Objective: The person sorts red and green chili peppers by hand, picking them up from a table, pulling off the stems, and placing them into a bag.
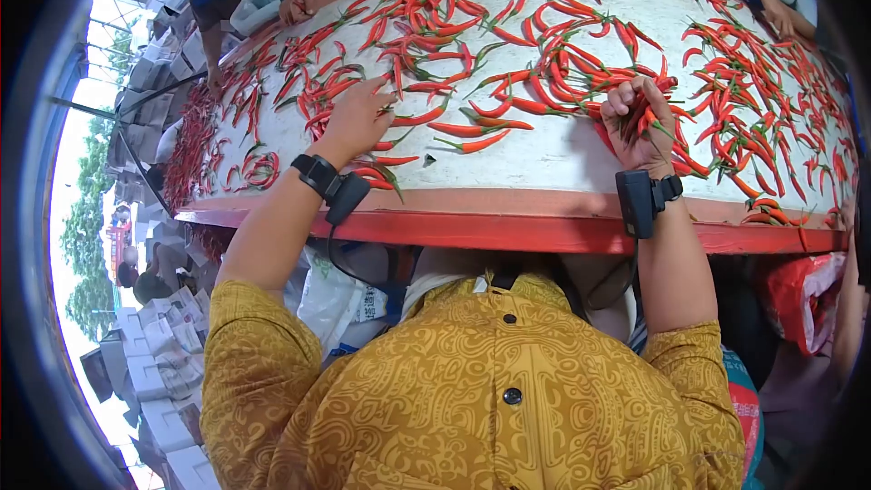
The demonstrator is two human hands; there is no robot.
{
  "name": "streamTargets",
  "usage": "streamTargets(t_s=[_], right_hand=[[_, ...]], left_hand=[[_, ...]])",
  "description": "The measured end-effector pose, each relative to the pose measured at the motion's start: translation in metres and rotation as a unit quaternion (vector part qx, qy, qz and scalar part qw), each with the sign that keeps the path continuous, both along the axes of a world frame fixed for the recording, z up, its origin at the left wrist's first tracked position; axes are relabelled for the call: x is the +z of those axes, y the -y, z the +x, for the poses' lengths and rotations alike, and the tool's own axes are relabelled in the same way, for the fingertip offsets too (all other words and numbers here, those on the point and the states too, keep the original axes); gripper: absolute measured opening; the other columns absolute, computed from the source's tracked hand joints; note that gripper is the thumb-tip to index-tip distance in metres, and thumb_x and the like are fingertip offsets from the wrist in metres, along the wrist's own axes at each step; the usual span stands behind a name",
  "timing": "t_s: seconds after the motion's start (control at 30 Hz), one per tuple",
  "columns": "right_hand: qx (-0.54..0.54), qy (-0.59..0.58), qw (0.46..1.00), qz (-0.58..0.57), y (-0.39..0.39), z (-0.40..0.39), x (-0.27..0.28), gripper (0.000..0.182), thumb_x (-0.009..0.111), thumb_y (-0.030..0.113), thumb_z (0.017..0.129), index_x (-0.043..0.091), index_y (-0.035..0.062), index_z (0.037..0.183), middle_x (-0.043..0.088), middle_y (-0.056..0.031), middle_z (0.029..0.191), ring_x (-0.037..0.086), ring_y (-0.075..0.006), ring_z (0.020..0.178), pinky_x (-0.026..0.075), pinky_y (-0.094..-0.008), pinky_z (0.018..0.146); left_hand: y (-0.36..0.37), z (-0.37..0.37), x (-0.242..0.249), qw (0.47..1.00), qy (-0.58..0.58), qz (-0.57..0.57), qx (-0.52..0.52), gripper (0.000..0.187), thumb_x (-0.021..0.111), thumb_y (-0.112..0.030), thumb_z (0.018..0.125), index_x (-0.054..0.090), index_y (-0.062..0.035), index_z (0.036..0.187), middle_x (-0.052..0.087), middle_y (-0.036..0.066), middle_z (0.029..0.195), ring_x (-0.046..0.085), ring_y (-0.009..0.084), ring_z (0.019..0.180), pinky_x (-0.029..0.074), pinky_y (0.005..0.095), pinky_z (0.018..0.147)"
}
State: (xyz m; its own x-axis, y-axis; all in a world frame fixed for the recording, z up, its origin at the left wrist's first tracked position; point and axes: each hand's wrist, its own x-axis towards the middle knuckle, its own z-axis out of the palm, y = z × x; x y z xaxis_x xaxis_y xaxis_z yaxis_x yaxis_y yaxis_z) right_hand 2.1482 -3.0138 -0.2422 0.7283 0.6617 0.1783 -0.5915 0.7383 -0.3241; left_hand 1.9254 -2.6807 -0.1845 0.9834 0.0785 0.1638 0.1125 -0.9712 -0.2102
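Many red chili peppers [490, 121] with green stems lie spread over a white-topped table [517, 168]. My right hand [640, 122] is closed, palm up, around a small bunch of chili peppers [651, 120], just above the table near its front edge. Over the peppers at left centre, my left hand [358, 118] has its fingers curled together at the tips. Something small may be between those fingertips, but it is too small to make out. Loose peppers [381, 172] lie just below the left hand.
The table has a red front edge [508, 232]. Other people's hands [298, 9] are at the far side, and another person's arm [776, 9] reaches in at upper right. A red plastic bag [803, 299] hangs at right; a white sack [331, 295] is below the table.
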Motion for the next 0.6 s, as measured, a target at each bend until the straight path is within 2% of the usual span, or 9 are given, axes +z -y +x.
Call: streamTargets(t_s=[0.07,0.1,0.13,0.2,0.27,0.37,0.5,0.57,0.6], right_hand=[[0.004,-0.007,1.000,-0.002,0.010,0.006,-0.001,0.019,0.054,0.020,0.088,0.053,0.0038,0.077,0.049,-0.0053,0.067,0.047,-0.0150,0.062,0.041,-0.0264,0.060],[0.007,-0.011,1.000,0.002,0.015,0.010,-0.002,0.018,0.054,0.019,0.087,0.053,0.0039,0.078,0.049,-0.0054,0.067,0.047,-0.0148,0.062,0.041,-0.0263,0.060],[0.011,-0.013,1.000,0.000,0.020,0.015,-0.004,0.018,0.054,0.019,0.087,0.053,0.0039,0.078,0.049,-0.0054,0.067,0.047,-0.0148,0.062,0.041,-0.0263,0.060],[0.011,-0.020,1.000,-0.005,0.030,0.025,-0.005,0.018,0.055,0.019,0.087,0.053,0.0043,0.078,0.049,-0.0052,0.067,0.047,-0.0148,0.061,0.041,-0.0262,0.060],[0.011,-0.021,1.000,-0.012,0.038,0.031,-0.004,0.017,0.055,0.019,0.087,0.053,0.0046,0.078,0.049,-0.0051,0.067,0.046,-0.0148,0.061,0.041,-0.0263,0.060],[0.024,0.004,1.000,0.000,0.050,0.038,-0.002,0.017,0.054,0.019,0.087,0.053,0.0049,0.079,0.048,-0.0049,0.067,0.046,-0.0146,0.062,0.039,-0.0261,0.059],[0.024,0.012,1.000,-0.006,0.069,0.047,0.002,0.017,0.052,0.019,0.088,0.053,0.0046,0.081,0.049,-0.0047,0.070,0.046,-0.0142,0.064,0.040,-0.0265,0.061],[0.040,0.026,0.999,0.007,0.079,0.055,-0.003,0.017,0.052,0.019,0.089,0.053,0.0043,0.082,0.049,-0.0049,0.071,0.046,-0.0141,0.064,0.040,-0.0265,0.060],[0.046,0.039,0.998,0.018,0.082,0.059,-0.004,0.017,0.052,0.020,0.089,0.053,0.0040,0.082,0.049,-0.0051,0.071,0.046,-0.0140,0.064,0.040,-0.0265,0.060]], left_hand=[[0.020,0.014,0.013,0.987,0.010,-0.162,-0.006,0.024,0.063,-0.016,0.072,0.065,-0.0069,0.094,0.058,0.013,0.110,0.056,0.0261,0.099,0.044,0.0349,0.083],[0.035,0.023,0.023,0.976,-0.056,-0.210,0.016,0.021,0.066,-0.014,0.070,0.064,-0.0046,0.088,0.062,0.012,0.088,0.060,0.0231,0.080,0.047,0.0317,0.070],[0.047,0.025,0.027,0.975,-0.057,-0.212,0.021,0.021,0.066,-0.014,0.070,0.064,-0.0046,0.088,0.062,0.012,0.088,0.060,0.0231,0.080,0.047,0.0317,0.070],[0.066,0.024,0.032,0.936,-0.227,-0.267,0.021,0.021,0.067,-0.014,0.070,0.063,-0.0035,0.088,0.061,0.010,0.072,0.060,0.0216,0.069,0.046,0.0319,0.063],[0.075,0.014,0.019,0.940,-0.217,-0.261,0.031,0.019,0.068,-0.013,0.070,0.061,-0.0021,0.084,0.060,0.010,0.071,0.058,0.0207,0.065,0.045,0.0324,0.062],[0.071,0.005,-0.009,0.958,-0.094,-0.271,0.024,0.017,0.066,-0.013,0.072,0.056,0.0001,0.077,0.057,0.013,0.069,0.056,0.0245,0.063,0.043,0.0349,0.059],[0.084,0.006,-0.011,0.963,-0.076,-0.252,0.063,0.014,0.063,-0.013,0.072,0.057,-0.0002,0.076,0.057,0.013,0.069,0.055,0.0273,0.062,0.042,0.0365,0.058],[0.094,0.013,-0.011,0.968,-0.111,-0.185,0.129,0.017,0.062,-0.016,0.070,0.055,-0.0010,0.074,0.057,0.014,0.068,0.055,0.0294,0.061,0.042,0.0387,0.057],[0.108,0.017,-0.011,0.961,-0.058,-0.249,0.108,0.016,0.062,-0.015,0.070,0.056,-0.0013,0.074,0.056,0.014,0.066,0.054,0.0280,0.059,0.042,0.0373,0.056]])
